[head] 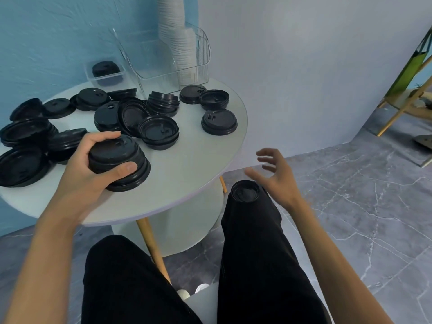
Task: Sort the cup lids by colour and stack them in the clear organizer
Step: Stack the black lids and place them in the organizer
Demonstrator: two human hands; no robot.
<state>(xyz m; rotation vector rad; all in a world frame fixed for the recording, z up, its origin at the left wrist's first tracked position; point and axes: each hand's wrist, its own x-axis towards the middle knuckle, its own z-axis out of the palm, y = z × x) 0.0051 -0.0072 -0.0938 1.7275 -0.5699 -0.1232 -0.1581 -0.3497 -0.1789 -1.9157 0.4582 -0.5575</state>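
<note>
My left hand [93, 160] grips a stack of black lids [121, 163] resting on the round white table [187, 164]. Several more black lids [156, 132] lie scattered and stacked across the tabletop. At the back stands the clear organizer [163, 59], with a tall stack of white lids [180, 43] in its right side. A single black lid [245, 191] lies upside down on my right knee. Just right of it hovers my right hand [273, 174], fingers spread and holding nothing.
A small clear box [105, 72] with black lids in it sits at the table's back left. The blue wall is close behind the table. A wooden-legged rack [406, 85] stands on the grey marble floor at the far right. My legs are under the table edge.
</note>
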